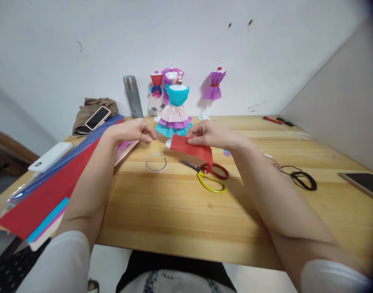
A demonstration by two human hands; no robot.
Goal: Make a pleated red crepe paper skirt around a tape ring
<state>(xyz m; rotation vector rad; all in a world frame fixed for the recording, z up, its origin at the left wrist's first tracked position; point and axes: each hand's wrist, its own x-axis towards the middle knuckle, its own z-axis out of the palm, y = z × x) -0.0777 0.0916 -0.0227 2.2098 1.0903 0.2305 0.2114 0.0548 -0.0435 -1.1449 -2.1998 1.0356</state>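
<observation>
Lying at far left, a red sheet (49, 185) is slanting under the left forearm; the left hand (143, 131) is hovering over the table (149, 211), fingers curling, grip impossible to tell. A clear ring (147, 165) is resting nearby. The right hand (204, 133) is pinching a red strip (195, 149) above scissors (199, 169); a black band (308, 181) is lying farther right.

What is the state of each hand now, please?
Left hand: fingers curled; whether it pinches something small cannot be told.
Right hand: closed, holding the red piece.
</observation>
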